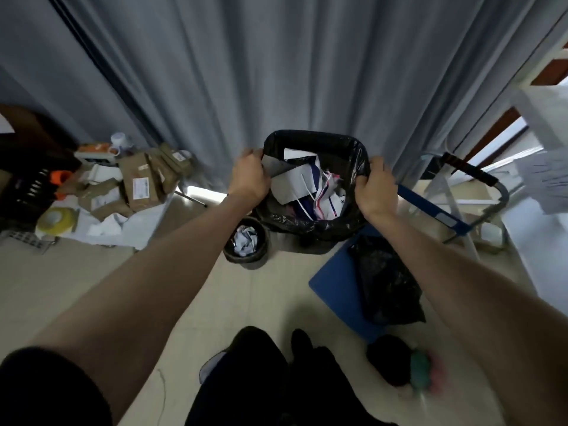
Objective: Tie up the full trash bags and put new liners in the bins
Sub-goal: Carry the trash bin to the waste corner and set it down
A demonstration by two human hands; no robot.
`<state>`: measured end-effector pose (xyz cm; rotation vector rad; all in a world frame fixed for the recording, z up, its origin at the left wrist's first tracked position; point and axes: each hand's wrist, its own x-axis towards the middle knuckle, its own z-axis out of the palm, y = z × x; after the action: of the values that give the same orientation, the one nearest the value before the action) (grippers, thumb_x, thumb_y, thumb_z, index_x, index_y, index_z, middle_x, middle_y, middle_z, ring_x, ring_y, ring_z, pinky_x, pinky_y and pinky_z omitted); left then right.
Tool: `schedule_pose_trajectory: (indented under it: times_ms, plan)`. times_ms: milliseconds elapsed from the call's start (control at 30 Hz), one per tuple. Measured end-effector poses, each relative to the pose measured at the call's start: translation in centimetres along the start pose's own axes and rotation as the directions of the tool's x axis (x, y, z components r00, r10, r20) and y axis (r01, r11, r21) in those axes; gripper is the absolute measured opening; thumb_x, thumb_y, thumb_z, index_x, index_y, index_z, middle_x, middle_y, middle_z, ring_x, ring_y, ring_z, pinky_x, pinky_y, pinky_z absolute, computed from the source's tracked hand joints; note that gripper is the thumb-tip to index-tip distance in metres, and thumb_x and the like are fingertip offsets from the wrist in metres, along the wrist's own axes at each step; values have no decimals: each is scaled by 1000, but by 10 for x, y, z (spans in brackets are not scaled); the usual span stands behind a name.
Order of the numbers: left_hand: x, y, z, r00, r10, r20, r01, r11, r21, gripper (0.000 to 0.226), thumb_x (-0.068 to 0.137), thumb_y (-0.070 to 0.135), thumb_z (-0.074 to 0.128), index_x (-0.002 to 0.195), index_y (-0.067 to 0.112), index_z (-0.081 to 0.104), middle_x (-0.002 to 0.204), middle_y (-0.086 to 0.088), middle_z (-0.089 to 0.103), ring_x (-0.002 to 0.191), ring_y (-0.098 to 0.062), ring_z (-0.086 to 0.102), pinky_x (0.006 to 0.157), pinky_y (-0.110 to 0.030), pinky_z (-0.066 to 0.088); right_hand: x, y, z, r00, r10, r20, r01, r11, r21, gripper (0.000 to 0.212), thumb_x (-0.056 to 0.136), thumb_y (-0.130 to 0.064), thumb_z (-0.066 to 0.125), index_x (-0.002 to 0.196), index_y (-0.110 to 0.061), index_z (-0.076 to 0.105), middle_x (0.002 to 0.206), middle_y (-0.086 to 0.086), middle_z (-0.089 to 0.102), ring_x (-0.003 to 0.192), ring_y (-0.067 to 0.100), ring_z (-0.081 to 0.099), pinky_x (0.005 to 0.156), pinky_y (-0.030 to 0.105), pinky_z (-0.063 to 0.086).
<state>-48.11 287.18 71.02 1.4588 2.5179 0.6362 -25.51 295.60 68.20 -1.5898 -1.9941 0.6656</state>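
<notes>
Hands [249, 176] [377, 192] grip bag [310, 224] rim (2 sides).

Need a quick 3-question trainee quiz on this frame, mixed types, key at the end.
1. True or false: both hands grip the rim of the black liner in the large bin.
2. Which bin stands nearer the pile of cardboard parcels? A) the large bin B) the small round bin
3. What lies on the blue folder on the floor?

Key
1. True: the left hand and the right hand hold opposite sides of the rim.
2. B
3. A loose black bag.
</notes>
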Motion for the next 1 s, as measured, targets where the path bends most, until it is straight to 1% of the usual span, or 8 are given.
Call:
schedule_pose_trajectory:
  times_ms: [200, 300, 533, 600, 700, 800, 933, 1000]
  plan:
    - [58, -23, 25, 999, 5, 45, -6, 1000, 16, 34, 85, 0, 51, 118, 2, 58, 119, -17, 53, 104, -39, 57, 88, -39, 46, 41, -2, 44, 998, 57, 14, -57, 998, 2, 32, 95, -16, 43, 126, -11, 45, 123, 14, 52, 103, 36, 56, 83, 41, 44]
    - [86, -37, 49, 994, 40, 99, -42, 999, 21, 35, 84, 0, 52, 119, 3, 58, 118, -16, 52, 101, -41, 58, 87, -41, 47, 52, 8, 69, 995, 99, -2, -99, 995, -5, 29, 94, -13, 43, 122, -6, 47, 119, 16, 52, 103, 37, 55, 77, 35, 37]
    - [147, -85, 120, 947, 235, 217, -227, 972, -61, 41, 83, 3, 57, 123, 1, 57, 120, -19, 54, 101, -39, 58, 88, -40, 46, 55, 26, 139, 927, 368, -74, -371, 928, -29, 39, 92, -13, 42, 130, -13, 42, 126, 16, 51, 105, 41, 55, 74, 37, 34]
    - [159, -98, 141, 922, 317, 221, -294, 947, -133, 40, 83, 3, 55, 123, 3, 59, 114, -18, 55, 96, -35, 58, 81, -32, 44, 49, 30, 161, 883, 460, -92, -462, 887, -9, 38, 91, -11, 41, 129, -14, 42, 125, 14, 50, 105, 40, 55, 74, 37, 34]
    - [170, -121, 177, 888, 398, 232, -352, 911, -216, 40, 86, 1, 50, 126, 3, 57, 112, -18, 54, 96, -29, 54, 74, -16, 31, 39, 39, 197, 816, 569, -101, -570, 822, 23, 40, 92, -8, 39, 130, -17, 40, 124, 13, 50, 100, 39, 54, 72, 39, 35]
    - [175, -147, 220, 870, 411, 274, -357, 906, -226, 45, 90, 3, 47, 135, 7, 51, 114, -15, 52, 98, -24, 52, 75, -15, 29, 31, 61, 240, 776, 625, -86, -625, 780, 27, 47, 93, -7, 38, 139, -19, 35, 129, 13, 47, 102, 39, 54, 72, 38, 36]
    - [171, -179, 282, 856, 417, 307, -353, 904, -243, 58, 92, 2, 44, 148, 15, 37, 119, -12, 49, 93, -10, 46, 78, -15, 32, 23, 106, 298, 769, 634, -80, -635, 772, 9, 49, 93, -6, 38, 141, -15, 33, 133, 15, 45, 106, 41, 53, 73, 37, 35]
    - [166, -196, 318, 850, 418, 322, -347, 902, -255, 61, 92, 1, 44, 150, 17, 33, 122, -11, 48, 91, -10, 46, 78, -16, 34, 20, 133, 327, 776, 624, -94, -627, 779, -7, 48, 93, -6, 38, 140, -14, 34, 132, 15, 45, 103, 41, 54, 72, 38, 35]
